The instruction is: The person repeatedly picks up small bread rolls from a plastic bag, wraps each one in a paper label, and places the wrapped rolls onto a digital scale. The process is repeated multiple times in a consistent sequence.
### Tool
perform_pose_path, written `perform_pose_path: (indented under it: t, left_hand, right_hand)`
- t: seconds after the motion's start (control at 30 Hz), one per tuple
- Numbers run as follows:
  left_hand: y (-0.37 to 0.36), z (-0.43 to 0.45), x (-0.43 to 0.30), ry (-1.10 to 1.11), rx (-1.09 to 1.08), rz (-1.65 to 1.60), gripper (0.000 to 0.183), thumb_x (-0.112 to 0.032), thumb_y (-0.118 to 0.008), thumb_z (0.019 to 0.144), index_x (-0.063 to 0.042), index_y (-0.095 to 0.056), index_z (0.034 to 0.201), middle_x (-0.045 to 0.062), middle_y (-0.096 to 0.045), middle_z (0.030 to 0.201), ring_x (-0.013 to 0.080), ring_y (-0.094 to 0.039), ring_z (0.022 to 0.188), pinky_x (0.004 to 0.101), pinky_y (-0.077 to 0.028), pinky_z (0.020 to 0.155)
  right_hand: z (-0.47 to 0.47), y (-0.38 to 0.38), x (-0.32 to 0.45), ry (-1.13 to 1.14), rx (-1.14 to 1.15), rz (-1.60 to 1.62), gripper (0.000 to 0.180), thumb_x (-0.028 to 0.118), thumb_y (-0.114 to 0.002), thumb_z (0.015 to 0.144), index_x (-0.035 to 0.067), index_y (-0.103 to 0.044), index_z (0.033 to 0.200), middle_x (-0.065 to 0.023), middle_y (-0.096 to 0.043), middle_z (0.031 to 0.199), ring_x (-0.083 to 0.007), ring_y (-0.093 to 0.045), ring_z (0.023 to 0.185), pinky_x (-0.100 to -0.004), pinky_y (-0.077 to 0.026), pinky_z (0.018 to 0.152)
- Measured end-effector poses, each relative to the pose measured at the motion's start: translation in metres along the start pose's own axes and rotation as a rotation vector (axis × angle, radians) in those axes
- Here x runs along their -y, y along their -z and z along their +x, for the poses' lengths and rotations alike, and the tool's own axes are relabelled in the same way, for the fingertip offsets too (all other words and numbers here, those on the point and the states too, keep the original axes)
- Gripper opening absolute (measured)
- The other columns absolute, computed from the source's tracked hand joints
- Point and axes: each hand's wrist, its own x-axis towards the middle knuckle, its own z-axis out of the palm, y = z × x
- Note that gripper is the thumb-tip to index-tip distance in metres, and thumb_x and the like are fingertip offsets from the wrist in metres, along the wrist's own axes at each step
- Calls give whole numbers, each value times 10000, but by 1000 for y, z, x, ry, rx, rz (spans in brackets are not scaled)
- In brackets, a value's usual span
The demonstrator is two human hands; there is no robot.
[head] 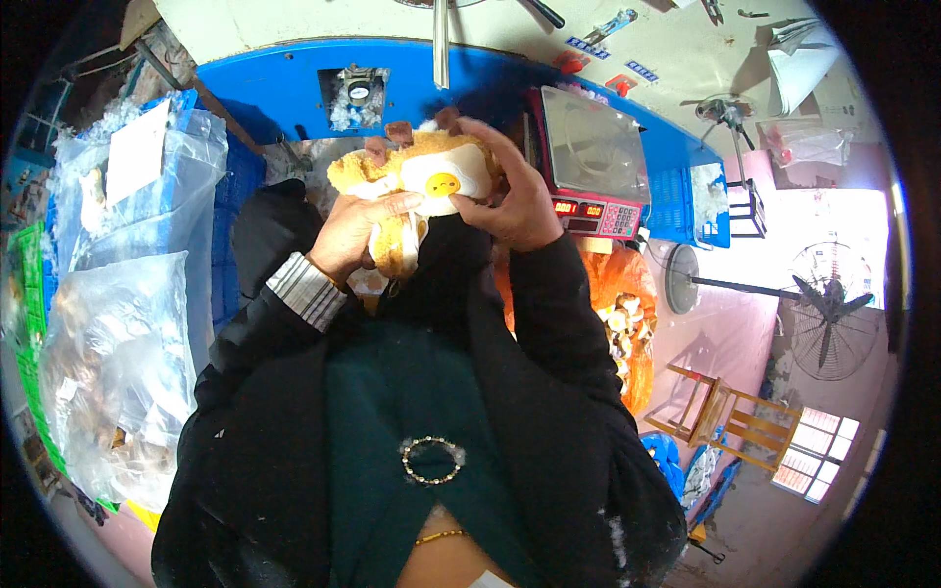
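I hold up a tan plush toy (367,175) in front of the blue machine panel. On its side is a white fried-egg patch (423,173) with a smiling yellow yolk (442,184). Small brown fabric pieces (399,134) stick up along its upper edge. My left hand (353,231) grips the toy from the lower left, thumb lying across its white part. From the right, my right hand (514,187) holds the other end, its thumb beside the yolk and its fingers over the top. A metal tube (441,51) points down just above the toy.
A red digital scale (595,165) stands right of my hand. White stuffing clings around a pressure gauge (359,92) in the blue panel (265,81). Clear plastic bags (125,353) and blue crates (235,220) stand left. Right are an orange bag (636,367), wooden chair (724,415) and fan (831,309).
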Motion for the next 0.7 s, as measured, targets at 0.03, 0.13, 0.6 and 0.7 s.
perform_pose_path:
  t: [0.03,0.13,0.6,0.7]
  left_hand:
    - [0,2,-2,-56,49,-9,393,0,-696,807,-21,-511,1152,83,-627,1026,160,-648,795,289,-537,646]
    - [-6,2,-18,-84,135,33,453,60,-694,783,-69,-439,1134,69,-586,1072,149,-627,889,275,-533,774]
    - [6,34,-53,-105,158,217,440,-50,-691,813,-48,-480,1199,49,-617,1020,128,-632,873,263,-530,716]
    - [12,46,-60,-212,78,161,425,-110,-696,841,-32,-515,1217,89,-639,1048,165,-665,845,270,-548,670]
  right_hand:
    - [1,5,0,-22,44,20,748,0,-743,707,7,-389,1366,-115,-515,1291,-175,-513,1177,-298,-416,1006]
    - [6,17,-1,-138,161,83,732,56,-801,690,-1,-436,1322,-107,-526,1270,-149,-517,1139,-280,-431,971]
    - [27,2,-8,-157,-26,90,697,124,-845,638,6,-457,1205,-81,-558,1136,-178,-562,1060,-288,-452,917]
    - [40,-18,12,18,-265,-228,636,196,-818,682,-61,-469,1148,-206,-623,1062,-256,-633,1015,-323,-494,851]
